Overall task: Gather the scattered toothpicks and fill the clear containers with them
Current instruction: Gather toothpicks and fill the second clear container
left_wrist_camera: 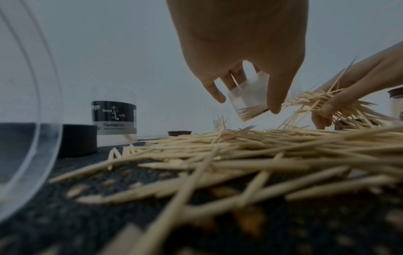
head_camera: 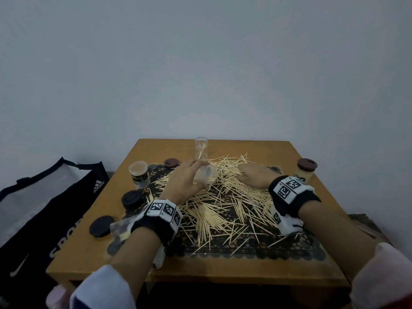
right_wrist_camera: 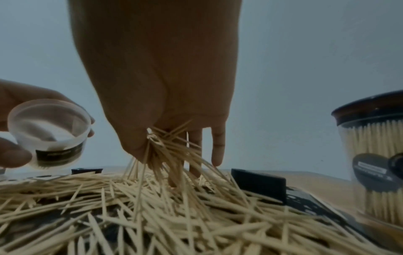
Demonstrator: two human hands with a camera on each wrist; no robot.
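Observation:
Scattered toothpicks [head_camera: 223,204] cover a dark lace mat [head_camera: 245,248] on the wooden table [head_camera: 93,248]. My left hand [head_camera: 189,177] grips a tilted clear container [head_camera: 206,175], whose open mouth [right_wrist_camera: 49,119] faces the right hand; a few picks lie inside it [left_wrist_camera: 250,105]. My right hand [head_camera: 254,175] pinches a bundle of toothpicks [right_wrist_camera: 170,150] just above the pile, its ring and little fingers [right_wrist_camera: 218,146] pointing down. The same bundle of toothpicks [left_wrist_camera: 331,105] shows in the left wrist view.
An upright clear container [head_camera: 201,149] with a few picks stands at the back. A labelled container [head_camera: 139,173] stands at left, a lidded full one [head_camera: 305,171] at right. Dark lids [head_camera: 131,198] [head_camera: 101,226] [head_camera: 171,162] lie around. A black bag [head_camera: 44,208] sits left of the table.

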